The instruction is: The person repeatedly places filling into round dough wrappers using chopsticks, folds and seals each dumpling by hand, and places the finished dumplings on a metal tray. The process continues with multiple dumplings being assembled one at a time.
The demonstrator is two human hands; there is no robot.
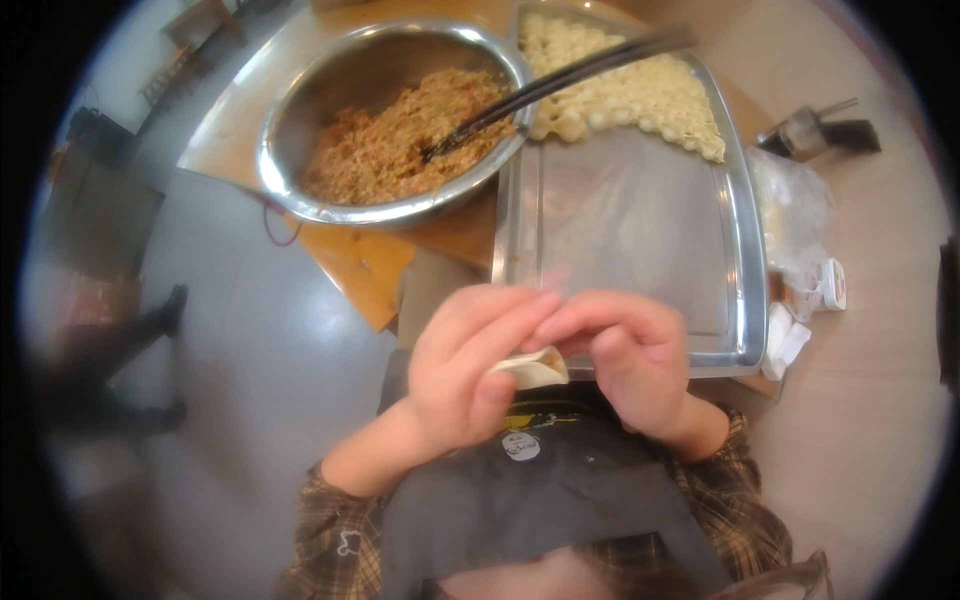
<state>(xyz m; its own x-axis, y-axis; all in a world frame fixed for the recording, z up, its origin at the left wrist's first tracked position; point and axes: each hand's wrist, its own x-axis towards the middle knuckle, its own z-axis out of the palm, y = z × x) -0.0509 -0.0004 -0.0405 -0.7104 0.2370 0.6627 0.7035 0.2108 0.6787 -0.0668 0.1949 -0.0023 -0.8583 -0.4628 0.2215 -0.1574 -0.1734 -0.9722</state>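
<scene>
A pale dough wrapper [535, 370], folded over with a bit of brownish filling showing at its edge, is between my two hands above my lap. My left hand [465, 365] holds it with the thumb below and the fingers over the top. From the other side my right hand [635, 355] curls in, its fingertips meeting those of the left at the wrapper's upper edge. Beyond them stands a steel bowl [290, 190] of minced filling [400, 140], with dark chopsticks [570, 75] leaning in it. To its right, rows of finished dumplings [640, 95] cover the far end of a metal tray [630, 230].
The tray and bowl rest on a wooden table [355, 265]. Right of the tray lie a clear plastic bag [795, 210], a small white container [833, 285] and white crumpled pieces [785, 340]. A dark-handled item [815, 133] is farther back. Dark furniture [100, 220] stands at the left.
</scene>
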